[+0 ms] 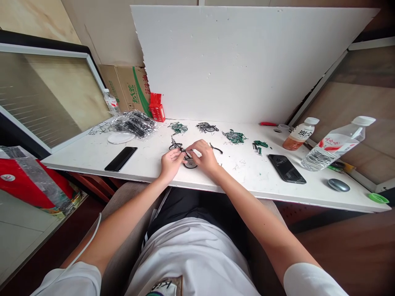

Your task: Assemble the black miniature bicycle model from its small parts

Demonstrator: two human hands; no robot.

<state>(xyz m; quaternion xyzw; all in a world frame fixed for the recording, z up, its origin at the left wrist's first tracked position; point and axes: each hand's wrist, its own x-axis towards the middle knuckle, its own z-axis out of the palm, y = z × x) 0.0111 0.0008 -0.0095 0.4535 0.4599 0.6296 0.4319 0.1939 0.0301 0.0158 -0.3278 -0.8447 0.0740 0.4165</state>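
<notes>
Near the front middle of the white table, a small black model bicycle (pixel 190 163) is between my two hands. One spoked wheel shows just below my fingers, and another dark round part lies beyond them. My left hand (pixel 171 163) pinches the bicycle's frame from the left side. From the right, my right hand (pixel 204 156) has its thumb and fingers closed at the same frame. Fingers hide the middle of the bicycle, so any small part between them cannot be made out. A thin curved black piece (pixel 216 149) lies just right of my right hand.
Piles of green and black parts (pixel 234 136) lie behind my hands. A plastic bag of black parts (pixel 132 123) and a black phone (pixel 121 159) are left. Another phone (pixel 286 168), a tea bottle (pixel 300 133) and a water bottle (pixel 336 144) stand right. A white board (pixel 247 61) rises behind.
</notes>
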